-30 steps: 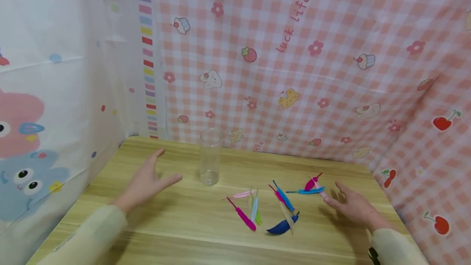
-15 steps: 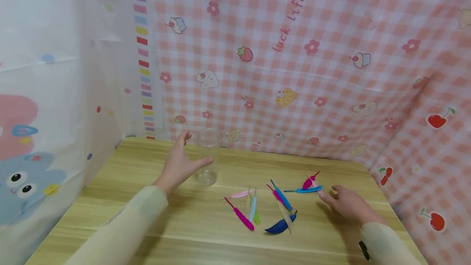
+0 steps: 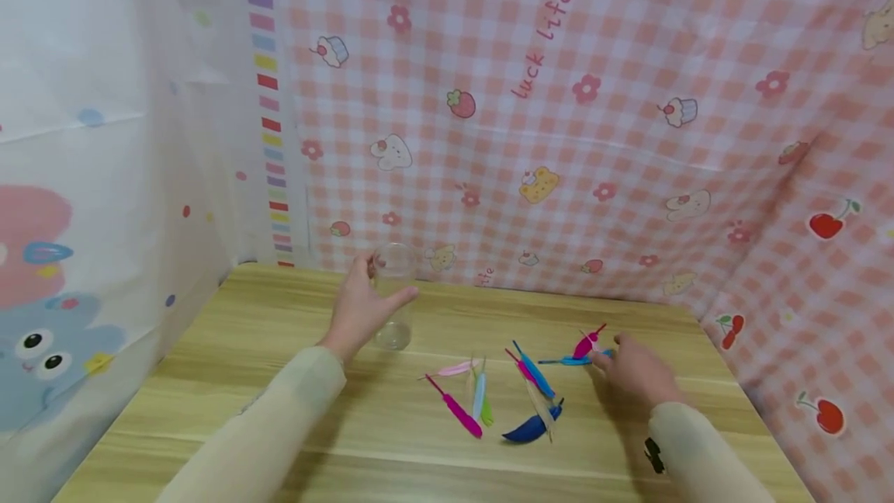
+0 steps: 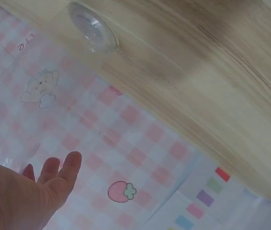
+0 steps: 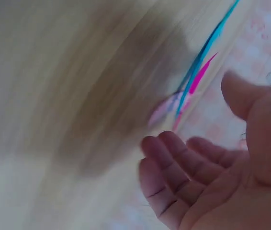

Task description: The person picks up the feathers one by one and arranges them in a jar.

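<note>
A tall clear cup (image 3: 396, 332) stands upright near the back of the wooden table. My left hand (image 3: 363, 309) is right beside it, thumb stretched across the front of the cup and fingertips at its left side. In the left wrist view the fingers (image 4: 59, 177) are loosely bent, with the cup's round base farther up. Over at the right, my right hand (image 3: 639, 371) reaches down to a small group of feathers: one magenta (image 3: 585, 345), one blue (image 3: 574, 361) and a pale pink one (image 5: 162, 111). The right wrist view shows its thumb well apart from the bent fingers.
Several more feathers lie mid-table, among them a magenta feather (image 3: 462, 416), a light blue feather (image 3: 479, 394), a pink feather (image 3: 457, 369) and a navy feather (image 3: 527, 430). A pink checked cloth (image 3: 433, 138) hangs behind the table (image 3: 391, 441), and a white printed cloth (image 3: 84, 154) at the left.
My left hand has moved right, up to the cup. The right hand has shifted slightly left and lower, over the right-hand feathers. Cup and feathers stay in place.
</note>
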Demonstrator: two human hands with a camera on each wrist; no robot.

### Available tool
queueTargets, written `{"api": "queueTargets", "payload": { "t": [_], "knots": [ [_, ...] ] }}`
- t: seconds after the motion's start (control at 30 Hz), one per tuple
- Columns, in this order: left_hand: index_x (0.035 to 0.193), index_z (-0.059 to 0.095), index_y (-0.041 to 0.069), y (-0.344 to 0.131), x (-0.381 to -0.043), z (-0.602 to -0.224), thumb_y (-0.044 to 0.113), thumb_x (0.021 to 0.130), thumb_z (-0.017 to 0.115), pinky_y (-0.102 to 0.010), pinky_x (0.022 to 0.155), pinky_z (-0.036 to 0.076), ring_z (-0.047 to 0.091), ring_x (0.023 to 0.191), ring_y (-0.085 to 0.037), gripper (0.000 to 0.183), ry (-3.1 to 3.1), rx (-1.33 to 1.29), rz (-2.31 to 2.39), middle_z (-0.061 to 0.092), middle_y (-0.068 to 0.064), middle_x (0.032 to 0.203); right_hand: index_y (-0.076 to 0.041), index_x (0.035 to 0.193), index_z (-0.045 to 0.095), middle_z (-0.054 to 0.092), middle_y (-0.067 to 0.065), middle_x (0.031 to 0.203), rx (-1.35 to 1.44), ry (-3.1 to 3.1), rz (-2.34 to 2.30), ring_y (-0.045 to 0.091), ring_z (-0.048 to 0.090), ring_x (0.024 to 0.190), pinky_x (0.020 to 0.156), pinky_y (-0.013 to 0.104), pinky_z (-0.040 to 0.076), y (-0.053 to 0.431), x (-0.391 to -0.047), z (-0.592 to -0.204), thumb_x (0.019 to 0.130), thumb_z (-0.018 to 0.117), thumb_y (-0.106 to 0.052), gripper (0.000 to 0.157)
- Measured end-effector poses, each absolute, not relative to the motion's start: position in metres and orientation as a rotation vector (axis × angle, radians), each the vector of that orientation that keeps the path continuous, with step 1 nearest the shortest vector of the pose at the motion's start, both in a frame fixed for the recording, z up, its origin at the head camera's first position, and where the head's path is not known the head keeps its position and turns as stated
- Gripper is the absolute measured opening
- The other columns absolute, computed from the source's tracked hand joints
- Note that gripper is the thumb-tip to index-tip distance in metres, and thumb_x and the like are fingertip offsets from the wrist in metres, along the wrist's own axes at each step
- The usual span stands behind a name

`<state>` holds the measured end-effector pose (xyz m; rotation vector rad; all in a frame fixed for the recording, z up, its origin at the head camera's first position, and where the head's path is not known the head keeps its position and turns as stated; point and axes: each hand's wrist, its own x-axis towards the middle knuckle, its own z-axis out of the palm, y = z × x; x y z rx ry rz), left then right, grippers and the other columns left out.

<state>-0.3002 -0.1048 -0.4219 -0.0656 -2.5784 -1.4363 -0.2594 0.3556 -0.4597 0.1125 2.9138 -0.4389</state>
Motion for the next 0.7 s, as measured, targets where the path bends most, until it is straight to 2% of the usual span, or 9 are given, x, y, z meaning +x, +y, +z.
{"api": "queueTargets", "payload": {
  "t": [0.1, 0.13, 0.2, 0.23, 0.3, 0.37, 0.47, 0.53, 0.7],
  "knots": [
    [0.161, 0.034, 0.006, -0.104, -0.300, -0.422, 0.049, 0.087, 0.088, -0.060, 0.120, 0.047, 0.049, 0.149, -0.043, 0.101, -2.583, -0.065, -1.449, 0.050, -0.022, 0.159, 0.019, 0.149, 0.044, 0.054, 0.040, 0.148, 0.225, 2.901, -0.632, 0.058, 0.055, 0.135, 0.110, 0.070, 0.048, 0.359, -0.267, -0.464, 0.109, 0.050, -0.054, 0.082],
    [0.159, 0.036, 0.007, -0.103, -0.300, -0.422, 0.050, 0.087, 0.088, -0.059, 0.120, 0.047, 0.049, 0.149, -0.042, 0.099, -2.581, -0.068, -1.453, 0.051, -0.021, 0.158, 0.018, 0.143, 0.051, 0.062, 0.040, 0.138, 0.273, 2.889, -0.708, 0.056, 0.060, 0.127, 0.107, 0.066, 0.052, 0.361, -0.269, -0.467, 0.109, 0.051, -0.051, 0.077],
    [0.157, 0.038, 0.008, -0.100, -0.300, -0.422, 0.051, 0.087, 0.088, -0.059, 0.118, 0.048, 0.051, 0.147, -0.041, 0.096, -2.572, -0.076, -1.460, 0.053, -0.019, 0.155, 0.012, 0.114, 0.067, 0.072, 0.031, 0.104, 0.352, 2.871, -0.850, 0.044, 0.069, 0.098, 0.091, 0.052, 0.059, 0.365, -0.273, -0.473, 0.108, 0.055, -0.046, 0.060],
    [0.156, 0.039, 0.008, -0.099, -0.301, -0.422, 0.051, 0.087, 0.087, -0.059, 0.118, 0.049, 0.051, 0.146, -0.041, 0.095, -2.568, -0.085, -1.462, 0.054, -0.017, 0.154, 0.007, 0.098, 0.068, 0.070, 0.022, 0.086, 0.385, 2.864, -0.915, 0.036, 0.067, 0.083, 0.080, 0.045, 0.058, 0.367, -0.274, -0.476, 0.107, 0.057, -0.042, 0.051],
    [0.156, 0.040, 0.009, -0.097, -0.302, -0.422, 0.050, 0.087, 0.088, -0.058, 0.117, 0.049, 0.052, 0.144, -0.041, 0.093, -2.553, -0.088, -1.474, 0.055, -0.016, 0.153, 0.004, 0.086, 0.066, 0.066, 0.018, 0.077, 0.444, 2.844, -1.008, 0.028, 0.059, 0.072, 0.069, 0.037, 0.051, 0.370, -0.276, -0.480, 0.105, 0.062, -0.035, 0.044],
    [0.155, 0.040, 0.009, -0.095, -0.302, -0.420, 0.048, 0.088, 0.087, -0.058, 0.115, 0.050, 0.053, 0.142, -0.041, 0.091, -2.543, -0.089, -1.474, 0.056, -0.015, 0.151, 0.007, 0.091, 0.068, 0.070, 0.025, 0.088, 0.495, 2.806, -1.092, 0.030, 0.063, 0.079, 0.071, 0.036, 0.053, 0.371, -0.277, -0.482, 0.104, 0.064, -0.029, 0.039],
    [0.155, 0.041, 0.008, -0.091, -0.303, -0.421, 0.045, 0.089, 0.087, -0.058, 0.115, 0.050, 0.053, 0.142, -0.042, 0.089, -2.542, -0.075, -1.494, 0.056, -0.015, 0.151, 0.014, 0.134, 0.061, 0.064, 0.036, 0.136, 0.534, 2.740, -1.193, 0.040, 0.065, 0.113, 0.088, 0.038, 0.059, 0.375, -0.275, -0.479, 0.105, 0.063, -0.024, 0.048],
    [0.155, 0.041, 0.008, -0.089, -0.302, -0.421, 0.042, 0.090, 0.087, -0.058, 0.114, 0.051, 0.054, 0.141, -0.041, 0.087, -2.547, -0.070, -1.495, 0.057, -0.015, 0.150, 0.012, 0.145, 0.054, 0.062, 0.035, 0.139, 0.516, 2.723, -1.249, 0.040, 0.064, 0.120, 0.088, 0.035, 0.058, 0.377, -0.272, -0.469, 0.107, 0.060, -0.024, 0.053],
    [0.154, 0.042, 0.009, -0.089, -0.302, -0.421, 0.042, 0.090, 0.087, -0.055, 0.111, 0.054, 0.057, 0.136, -0.039, 0.085, -2.565, -0.054, -1.497, 0.059, -0.014, 0.147, 0.010, 0.148, 0.052, 0.065, 0.032, 0.132, 0.300, 2.848, -1.261, 0.038, 0.065, 0.117, 0.086, 0.035, 0.057, 0.371, -0.271, -0.419, 0.111, 0.053, -0.028, 0.053]
  ]
}}
